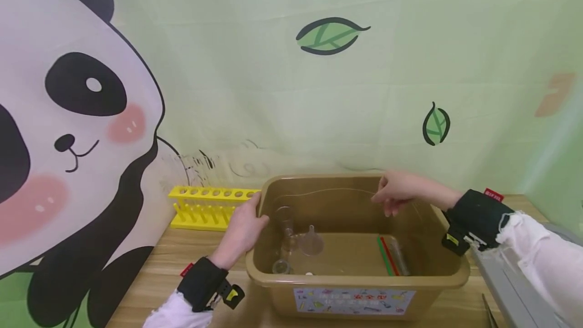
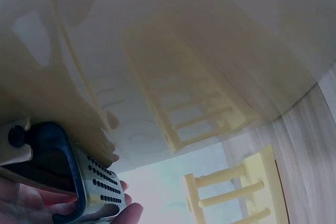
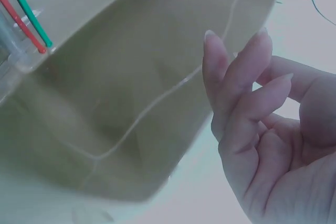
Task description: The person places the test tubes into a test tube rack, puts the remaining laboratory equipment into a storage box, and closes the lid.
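My left hand grips the left rim of a brown plastic bin, thumb over the edge. In the left wrist view, a pale piece with a dark blue edge and rows of holes shows by the fingers; I cannot tell what it is. Over the far right part of the bin, my right hand pinches a thin whitish string that trails along the inner wall. Inside the bin lie a clear funnel, clear cups, a green stick, a red stick and a clear tube.
A yellow test tube rack stands left of the bin on the wooden table. Grey equipment and dark tweezers-like metal lie to the right. Behind hangs a green cloth with a panda and leaves.
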A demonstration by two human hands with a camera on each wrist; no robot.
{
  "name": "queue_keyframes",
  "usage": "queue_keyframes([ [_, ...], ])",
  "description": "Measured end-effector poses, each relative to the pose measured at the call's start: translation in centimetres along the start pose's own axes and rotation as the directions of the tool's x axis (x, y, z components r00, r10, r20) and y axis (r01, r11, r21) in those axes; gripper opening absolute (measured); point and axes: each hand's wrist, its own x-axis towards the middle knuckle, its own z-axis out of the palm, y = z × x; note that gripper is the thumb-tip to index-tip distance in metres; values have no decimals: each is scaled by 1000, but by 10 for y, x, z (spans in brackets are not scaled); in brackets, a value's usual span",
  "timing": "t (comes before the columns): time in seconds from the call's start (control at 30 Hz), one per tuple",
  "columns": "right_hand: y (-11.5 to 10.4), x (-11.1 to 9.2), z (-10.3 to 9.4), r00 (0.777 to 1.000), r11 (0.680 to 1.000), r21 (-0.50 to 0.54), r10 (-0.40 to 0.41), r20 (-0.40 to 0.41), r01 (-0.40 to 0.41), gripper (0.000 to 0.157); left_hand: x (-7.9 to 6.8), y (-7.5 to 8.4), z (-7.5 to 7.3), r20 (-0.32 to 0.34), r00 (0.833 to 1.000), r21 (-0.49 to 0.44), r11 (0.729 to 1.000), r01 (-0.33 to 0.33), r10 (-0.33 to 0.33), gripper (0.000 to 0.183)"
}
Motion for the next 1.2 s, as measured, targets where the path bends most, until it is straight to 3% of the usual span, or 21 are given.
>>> queue_keyframes([
  [0.3,9,-22,-23,1000,1000,19,14,-7,-14,21,0,-2,-1,-7,1000,27,1000,5,-5,52],
  [0.77,44,-58,-56,988,992,43,119,-104,-115,21,-3,-3,-1,-8,1000,-2,1000,-7,7,50],
  [1.0,65,-69,-62,978,984,59,174,-112,-168,23,-1,-2,-1,-17,1000,21,1000,-13,13,52],
  [1.2,82,-77,-58,973,977,78,205,-104,-197,21,-1,-1,0,0,1000,-25,1000,4,-4,52],
])
